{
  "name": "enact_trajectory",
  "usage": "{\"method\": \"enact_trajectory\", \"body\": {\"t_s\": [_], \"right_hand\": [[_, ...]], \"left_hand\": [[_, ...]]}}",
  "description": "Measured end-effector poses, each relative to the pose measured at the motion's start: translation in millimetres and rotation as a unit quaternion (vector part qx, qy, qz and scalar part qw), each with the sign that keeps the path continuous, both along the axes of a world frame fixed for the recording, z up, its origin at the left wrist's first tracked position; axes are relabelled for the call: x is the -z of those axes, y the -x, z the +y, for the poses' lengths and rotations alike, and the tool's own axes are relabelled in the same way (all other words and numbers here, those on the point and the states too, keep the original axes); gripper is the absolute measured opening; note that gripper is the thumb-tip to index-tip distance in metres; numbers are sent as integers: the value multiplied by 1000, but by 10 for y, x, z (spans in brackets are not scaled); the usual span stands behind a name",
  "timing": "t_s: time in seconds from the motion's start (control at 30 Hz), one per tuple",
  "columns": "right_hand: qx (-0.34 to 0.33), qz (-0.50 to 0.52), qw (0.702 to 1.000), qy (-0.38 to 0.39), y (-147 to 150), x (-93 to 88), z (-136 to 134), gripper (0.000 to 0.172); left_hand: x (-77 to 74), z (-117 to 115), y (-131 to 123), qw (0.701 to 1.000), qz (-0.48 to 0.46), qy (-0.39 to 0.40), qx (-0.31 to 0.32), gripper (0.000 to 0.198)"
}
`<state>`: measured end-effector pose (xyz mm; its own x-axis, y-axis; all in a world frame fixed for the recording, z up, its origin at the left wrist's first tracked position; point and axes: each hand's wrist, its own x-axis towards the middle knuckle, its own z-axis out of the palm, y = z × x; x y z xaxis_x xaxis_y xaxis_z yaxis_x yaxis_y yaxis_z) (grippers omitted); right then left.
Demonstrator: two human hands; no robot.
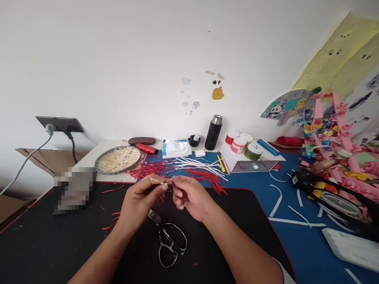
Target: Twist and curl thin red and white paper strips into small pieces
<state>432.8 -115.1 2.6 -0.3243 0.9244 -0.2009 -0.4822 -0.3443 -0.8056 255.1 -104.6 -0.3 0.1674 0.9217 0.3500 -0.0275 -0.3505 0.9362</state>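
My left hand (139,203) and my right hand (191,196) meet in the middle, raised over the black mat (225,252). Between them runs a thin white cord (158,181), pinched by the fingers of both hands; parts of it are hidden behind the fingertips. Below the hands lies a pair of scissors (168,239) with dark handles, its blades partly covered by my left hand. Just beyond the hands are a bunch of red cords (204,177) and a bunch of white cords (198,163).
A shallow woven basket (118,159) stands at the back left, near a red thread spool (147,148). Behind are a black flask (213,133) and a white box (248,162) bearing several jars. White strips (296,222) and pink paper flowers (345,126) lie right.
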Motion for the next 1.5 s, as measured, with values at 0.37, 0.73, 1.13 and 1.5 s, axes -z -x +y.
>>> {"method": "enact_trajectory", "body": {"t_s": [0.37,0.73,1.13,1.5], "right_hand": [[7,-126,987,-95,52,43,-6,52],[12,-243,957,-156,54,76,-16,42],[58,-201,965,-160,8,45,13,44],[33,-171,971,-163,9,36,-2,38]], "left_hand": [[-13,81,-26,977,-117,179,22,35],[34,99,-10,986,-13,161,33,39],[-107,58,-7,957,-119,244,104,40],[-44,51,-29,927,-101,315,177,39]]}}
